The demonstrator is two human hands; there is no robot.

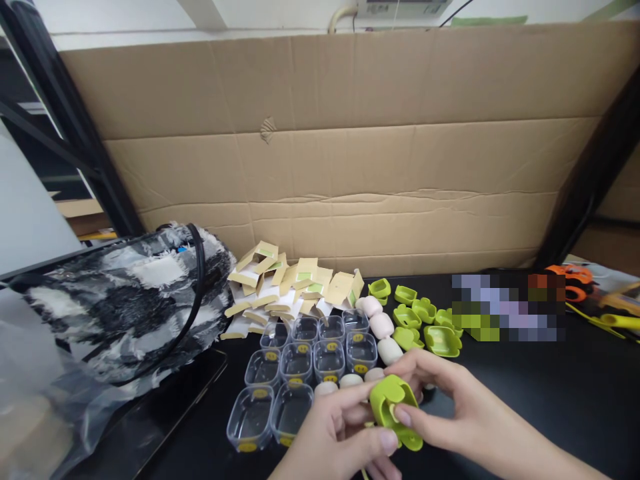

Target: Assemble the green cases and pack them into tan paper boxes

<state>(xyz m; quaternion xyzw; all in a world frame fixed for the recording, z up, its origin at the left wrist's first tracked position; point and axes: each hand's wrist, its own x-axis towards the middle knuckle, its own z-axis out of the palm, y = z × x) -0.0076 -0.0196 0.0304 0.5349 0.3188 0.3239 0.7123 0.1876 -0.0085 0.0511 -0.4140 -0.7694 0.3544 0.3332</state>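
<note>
A lime-green soft case cover [384, 395] with a hollow inside is held between both hands at the bottom of the head view. My left hand [340, 427] is closed around its left and lower side. My right hand [453, 393] grips it from the right, with the thumb pressed into the hollow. A thin pale green cord hangs below my left fingers. Behind the hands lie several more green case covers [443, 340]. A row of rounded pink and off-white cases [381, 325] curves beside them, partly hidden by my hands.
Several clear plastic boxes [253, 417] with yellow stickers stand in rows left of my hands. Folded card pieces [305, 273] are heaped behind them. A shaggy black-and-white bag [130, 293] is at left. A cardboard wall [350, 160] closes the back; an orange toy [575, 280] lies far right.
</note>
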